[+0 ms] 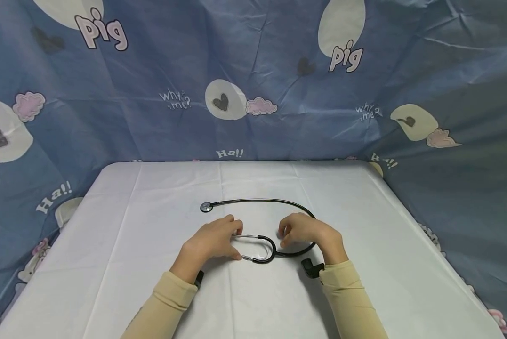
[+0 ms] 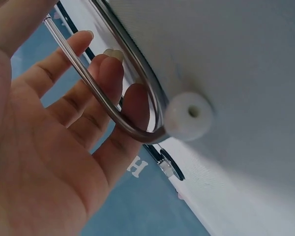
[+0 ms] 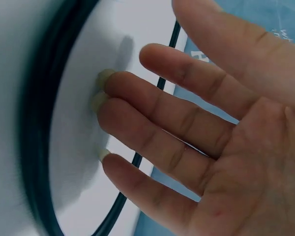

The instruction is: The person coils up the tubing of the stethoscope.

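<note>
A stethoscope [image 1: 292,254] with black tubing lies on the white-covered table, its tubing looping round the right side to the chest piece [image 1: 206,207] at the far left. My left hand [image 1: 214,239] is at the metal ear tubes, thumb by the near one and fingers by the far one. In the left wrist view, loosely bent fingers lie behind a bent metal tube [image 2: 101,96] that ends in a white ear tip [image 2: 189,115]. My right hand [image 1: 306,230] hovers within the tubing's curve, holding nothing. Its fingers are relaxed beside the black tubing [image 3: 37,118] in the right wrist view.
The table [image 1: 151,301] carries a creased white cloth. Behind it and along its sides hangs a blue printed curtain [image 1: 253,56]. A small black device [image 1: 311,268] is at the right wrist.
</note>
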Demonstrator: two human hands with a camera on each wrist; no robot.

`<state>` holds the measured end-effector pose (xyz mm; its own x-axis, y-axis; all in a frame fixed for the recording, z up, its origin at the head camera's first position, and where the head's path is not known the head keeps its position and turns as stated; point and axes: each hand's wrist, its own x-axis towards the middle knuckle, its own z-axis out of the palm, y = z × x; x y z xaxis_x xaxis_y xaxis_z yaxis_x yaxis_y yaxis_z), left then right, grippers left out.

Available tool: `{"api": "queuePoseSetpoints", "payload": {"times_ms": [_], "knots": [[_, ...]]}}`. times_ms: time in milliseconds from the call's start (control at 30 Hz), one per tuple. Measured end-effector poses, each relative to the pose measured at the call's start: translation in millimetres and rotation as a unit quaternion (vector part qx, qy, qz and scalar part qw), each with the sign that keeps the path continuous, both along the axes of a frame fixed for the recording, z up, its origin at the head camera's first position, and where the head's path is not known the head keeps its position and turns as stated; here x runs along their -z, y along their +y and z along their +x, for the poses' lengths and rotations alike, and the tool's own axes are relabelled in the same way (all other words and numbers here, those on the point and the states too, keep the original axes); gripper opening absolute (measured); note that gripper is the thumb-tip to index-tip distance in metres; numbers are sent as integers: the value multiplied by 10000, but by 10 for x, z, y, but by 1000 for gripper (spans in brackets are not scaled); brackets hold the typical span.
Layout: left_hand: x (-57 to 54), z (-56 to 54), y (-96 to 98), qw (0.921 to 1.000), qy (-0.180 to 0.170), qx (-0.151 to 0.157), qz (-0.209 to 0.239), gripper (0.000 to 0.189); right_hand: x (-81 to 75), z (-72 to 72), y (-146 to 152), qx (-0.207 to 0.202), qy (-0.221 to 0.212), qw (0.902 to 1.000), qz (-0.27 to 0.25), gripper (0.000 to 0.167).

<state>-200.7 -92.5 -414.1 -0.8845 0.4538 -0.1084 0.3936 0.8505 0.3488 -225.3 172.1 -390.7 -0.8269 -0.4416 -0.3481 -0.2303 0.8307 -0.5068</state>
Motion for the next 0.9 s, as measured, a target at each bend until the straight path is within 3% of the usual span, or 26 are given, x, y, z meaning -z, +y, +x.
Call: {"api": "queuePoseSetpoints", "payload": {"times_ms": [567,900], "knots": [[58,-8,-68,9998,136,-153,54,52,130,106,-69,-311,128,9994,128,17],[64,-46,-127,9992,409,-27,15,65,100,48,-62,-327,310,9982,-403,13]]}}
